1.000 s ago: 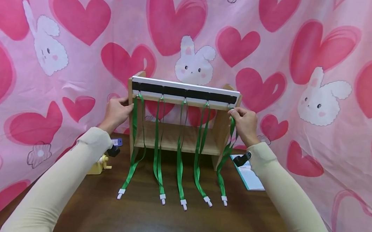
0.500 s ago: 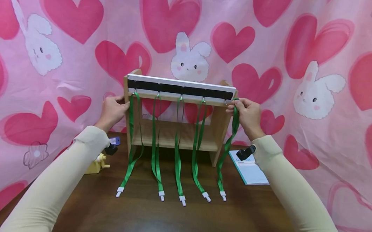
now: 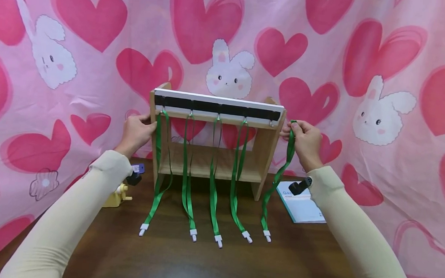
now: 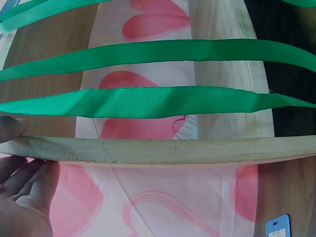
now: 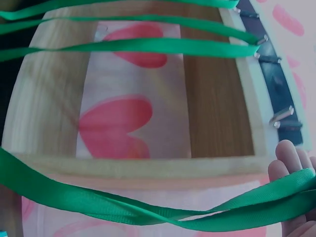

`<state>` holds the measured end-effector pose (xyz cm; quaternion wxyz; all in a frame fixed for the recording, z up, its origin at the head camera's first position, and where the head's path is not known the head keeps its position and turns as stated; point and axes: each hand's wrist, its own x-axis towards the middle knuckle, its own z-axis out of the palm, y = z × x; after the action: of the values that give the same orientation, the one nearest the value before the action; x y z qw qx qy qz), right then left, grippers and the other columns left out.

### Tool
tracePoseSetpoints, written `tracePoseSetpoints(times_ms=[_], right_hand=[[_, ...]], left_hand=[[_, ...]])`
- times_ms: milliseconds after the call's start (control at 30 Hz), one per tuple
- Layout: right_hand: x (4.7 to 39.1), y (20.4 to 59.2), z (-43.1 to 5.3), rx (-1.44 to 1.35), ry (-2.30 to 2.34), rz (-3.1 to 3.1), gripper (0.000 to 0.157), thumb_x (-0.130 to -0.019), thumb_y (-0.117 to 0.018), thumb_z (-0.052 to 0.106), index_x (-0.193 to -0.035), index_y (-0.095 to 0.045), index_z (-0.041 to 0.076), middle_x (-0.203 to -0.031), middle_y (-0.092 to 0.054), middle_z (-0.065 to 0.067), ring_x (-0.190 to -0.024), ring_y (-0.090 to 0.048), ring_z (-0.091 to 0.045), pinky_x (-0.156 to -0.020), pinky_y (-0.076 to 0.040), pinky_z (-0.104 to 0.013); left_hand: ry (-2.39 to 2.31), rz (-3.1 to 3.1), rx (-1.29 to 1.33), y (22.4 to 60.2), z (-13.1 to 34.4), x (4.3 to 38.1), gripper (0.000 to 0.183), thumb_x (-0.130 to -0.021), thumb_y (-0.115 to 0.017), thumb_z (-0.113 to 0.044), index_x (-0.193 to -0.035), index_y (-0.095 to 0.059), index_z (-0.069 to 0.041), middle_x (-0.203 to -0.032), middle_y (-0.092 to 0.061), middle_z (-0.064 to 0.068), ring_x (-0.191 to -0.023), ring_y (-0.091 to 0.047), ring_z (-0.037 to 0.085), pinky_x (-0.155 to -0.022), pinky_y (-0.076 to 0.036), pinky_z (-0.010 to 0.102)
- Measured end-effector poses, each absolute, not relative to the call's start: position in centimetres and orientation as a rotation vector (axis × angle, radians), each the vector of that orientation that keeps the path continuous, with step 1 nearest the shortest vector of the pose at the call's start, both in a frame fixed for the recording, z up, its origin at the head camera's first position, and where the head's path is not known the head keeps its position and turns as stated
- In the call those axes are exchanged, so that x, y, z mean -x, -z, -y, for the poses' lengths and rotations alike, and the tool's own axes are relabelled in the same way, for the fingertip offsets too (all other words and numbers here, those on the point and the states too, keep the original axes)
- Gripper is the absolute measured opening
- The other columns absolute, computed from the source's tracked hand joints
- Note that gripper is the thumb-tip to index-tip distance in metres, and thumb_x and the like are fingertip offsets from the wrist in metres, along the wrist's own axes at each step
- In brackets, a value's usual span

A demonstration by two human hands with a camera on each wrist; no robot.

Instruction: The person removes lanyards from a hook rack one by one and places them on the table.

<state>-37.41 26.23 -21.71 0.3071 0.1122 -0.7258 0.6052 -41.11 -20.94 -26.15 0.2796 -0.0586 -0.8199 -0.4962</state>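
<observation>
A wooden shelf (image 3: 268, 158) stands on the table, with a white-and-black hook strip (image 3: 218, 106) along its top front. My left hand (image 3: 137, 130) grips its left side panel (image 4: 148, 150), thumb on one face and fingers on the other. My right hand (image 3: 308, 142), just right of the shelf, pinches the top loop of a green lanyard (image 3: 279, 173), whose white clip (image 3: 267, 235) is down by the tabletop. That lanyard is apart from the rightmost hook (image 5: 282, 115), which is bare. Several other green lanyards (image 3: 213, 189) hang from the remaining hooks, their clips toward the front.
A blue-and-white booklet (image 3: 302, 206) lies on the table right of the shelf. At the left are a yellow object with a small crank (image 3: 118, 195) and a blue tag (image 3: 138, 168). Pink heart-print cloth (image 3: 280, 54) surrounds the table.
My right hand has taken the rightmost lanyard's loop off its hook and moved it rightward, away from the shelf. My left hand keeps its grip on the side panel.
</observation>
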Motion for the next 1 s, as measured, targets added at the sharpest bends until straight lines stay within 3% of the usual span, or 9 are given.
tracePoseSetpoints(times_ms=[367,500,733,1000], right_hand=[[38.4,23.8,-28.7,-0.23,-1.715,1.804,0.017,-0.103,-0.058,0.016,-0.098,-0.07,0.004,-0.074,-0.074,0.008,-0.066,-0.075,-0.005,-0.067,-0.061,-0.018],[38.5,24.4,-29.7,-0.209,-1.732,1.78,0.018,-0.102,-0.059,0.016,-0.1,-0.07,0.002,-0.076,-0.075,0.005,-0.065,-0.075,-0.006,-0.066,-0.062,-0.019],[37.8,26.1,-31.5,-0.064,-1.632,1.899,0.032,-0.102,-0.06,0.029,-0.114,-0.069,0.001,-0.085,-0.075,0.006,-0.072,-0.075,-0.003,-0.071,-0.061,-0.018],[37.4,28.1,-32.4,-0.007,-1.725,1.861,0.025,-0.101,-0.062,0.026,-0.107,-0.071,0.003,-0.076,-0.075,0.009,-0.066,-0.075,-0.005,-0.066,-0.061,-0.019]], left_hand=[[1.346,2.212,0.147,26.3,20.9,41.0,0.052,-0.097,-0.068,-0.028,-0.142,-0.057,-0.006,-0.131,-0.068,0.023,-0.113,-0.07,0.034,-0.095,-0.059,0.046],[1.334,2.202,0.144,26.2,20.9,41.0,0.052,-0.096,-0.069,-0.029,-0.141,-0.058,-0.006,-0.129,-0.069,0.024,-0.112,-0.07,0.035,-0.095,-0.059,0.046],[1.338,2.222,0.155,26.1,20.9,40.9,0.052,-0.098,-0.067,-0.028,-0.143,-0.055,-0.006,-0.132,-0.068,0.024,-0.113,-0.07,0.035,-0.094,-0.059,0.047],[1.347,2.211,0.149,26.2,20.9,41.0,0.052,-0.097,-0.068,-0.028,-0.143,-0.056,-0.006,-0.131,-0.068,0.023,-0.112,-0.07,0.035,-0.094,-0.059,0.046]])
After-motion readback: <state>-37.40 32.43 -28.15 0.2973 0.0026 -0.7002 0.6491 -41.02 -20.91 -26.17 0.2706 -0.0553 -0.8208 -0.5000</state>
